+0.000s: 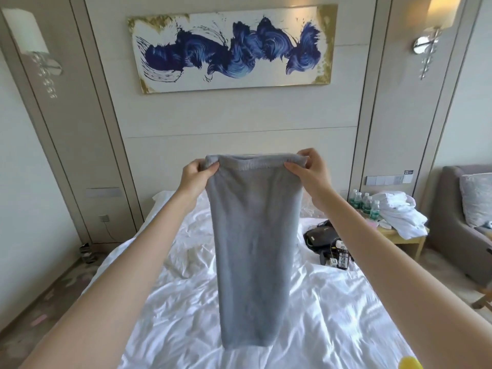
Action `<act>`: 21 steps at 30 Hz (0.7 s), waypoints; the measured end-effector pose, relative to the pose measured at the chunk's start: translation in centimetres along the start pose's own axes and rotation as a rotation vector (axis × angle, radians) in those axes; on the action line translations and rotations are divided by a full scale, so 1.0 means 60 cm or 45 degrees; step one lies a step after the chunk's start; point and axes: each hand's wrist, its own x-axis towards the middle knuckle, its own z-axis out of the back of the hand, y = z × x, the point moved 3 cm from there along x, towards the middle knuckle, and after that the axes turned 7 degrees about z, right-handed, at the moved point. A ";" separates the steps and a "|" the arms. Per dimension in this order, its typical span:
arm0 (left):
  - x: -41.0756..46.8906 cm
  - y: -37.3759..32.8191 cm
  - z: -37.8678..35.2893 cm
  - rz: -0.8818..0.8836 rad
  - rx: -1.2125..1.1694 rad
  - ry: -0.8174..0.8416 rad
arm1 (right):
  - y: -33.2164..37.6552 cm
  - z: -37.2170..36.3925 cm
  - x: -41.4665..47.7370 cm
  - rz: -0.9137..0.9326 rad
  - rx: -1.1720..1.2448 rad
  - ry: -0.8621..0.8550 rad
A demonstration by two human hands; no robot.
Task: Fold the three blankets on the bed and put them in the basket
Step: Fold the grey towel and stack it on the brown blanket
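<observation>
A grey blanket (253,235) hangs lengthwise in the air above the white bed (332,315), folded into a long narrow strip. My left hand (195,177) pinches its top left corner. My right hand (310,169) pinches the top right corner. Both arms are stretched out in front of me at about the same height. The blanket's lower edge hangs just above the sheet. A pale, cream-coloured cloth (191,259) lies crumpled on the bed behind the grey blanket, partly hidden. No basket is in view.
A black bag with cables and small devices (327,246) lies on the bed's right side. A bedside table (399,235) holds water bottles (364,202) and white towels (399,214). A grey armchair (466,222) stands at right. A yellow object (410,364) shows at the bottom edge.
</observation>
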 end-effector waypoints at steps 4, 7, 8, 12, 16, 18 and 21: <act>-0.012 -0.025 0.021 -0.122 -0.073 0.013 | 0.033 0.025 0.004 0.161 0.006 0.018; -0.046 0.026 0.030 -0.108 0.010 0.034 | 0.002 0.041 -0.040 0.171 -0.168 0.101; -0.062 0.057 0.032 -0.089 0.048 0.052 | -0.019 0.046 -0.063 0.165 -0.241 0.123; -0.155 0.236 0.035 0.082 0.290 0.151 | -0.146 0.056 -0.191 0.013 -0.505 0.291; -0.276 0.443 0.033 0.382 0.436 0.248 | -0.292 0.064 -0.360 -0.284 -0.671 0.528; -0.341 0.528 0.035 0.530 0.497 0.290 | -0.346 0.073 -0.446 -0.397 -0.744 0.640; -0.431 0.614 0.042 0.625 0.614 0.423 | -0.398 0.086 -0.558 -0.515 -0.841 0.892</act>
